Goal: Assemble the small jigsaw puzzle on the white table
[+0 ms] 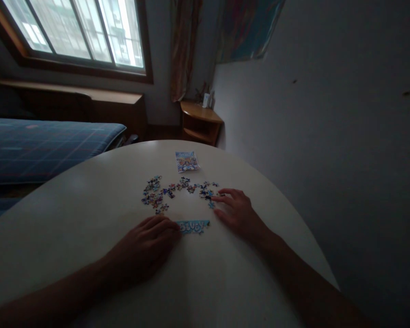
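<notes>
A joined strip of light-blue jigsaw puzzle (pixel 193 226) with pale lettering lies on the white table. My left hand (pixel 157 239) rests at its left end, fingers together and covering part of it; what is under the fingertips is hidden. Loose jigsaw pieces (pixel 153 199) spread in an arc beyond the strip. At the right end of that arc, my right hand (pixel 235 212) has its fingers apart, the fingertips touching or just over a few pieces (pixel 207 193). A small blue piece (pixel 211 205) lies by its fingers.
A colourful picture packet (pixel 187 161) lies beyond the pieces on the round white table (pixel 123 177). A bare mattress (pixel 51 146) stands to the left and a wall (pixel 328 136) to the right. A wooden corner shelf (pixel 201 113) stands behind, near the window (pixel 78 29).
</notes>
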